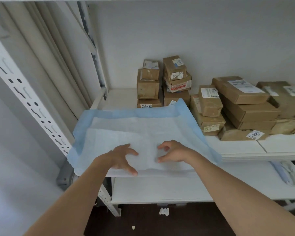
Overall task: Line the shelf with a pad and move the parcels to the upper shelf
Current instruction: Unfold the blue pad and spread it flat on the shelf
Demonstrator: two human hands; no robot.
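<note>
Pad point(143, 133), white w/ blue border, lies on the left part of the shelf point(242, 147); near edge overhangs the shelf front, far right corner rides up vs. the parcels point(209, 106); so it's not yet flat or squared, prob. mid-spreading; left hand point(122, 156) rests on the pad near its front edge, fingers spread and bent, tips pressing down; right hand point(173, 151) just beside it, fingers curled w/ thumb and forefinger tips on the sheet, looks like it's nipping or smoothing a crease, can't tell for sure; hands are close together but not touching, neither carries anything; both sit at the centre front, likely to pin the sheet while it's pushed back and flattened; brown parcels stacked at the back and right of the same shelf, none moved up yet; lower shelf point(160, 189) shows below; paper scraps point(163, 211) on the floor.
</note>
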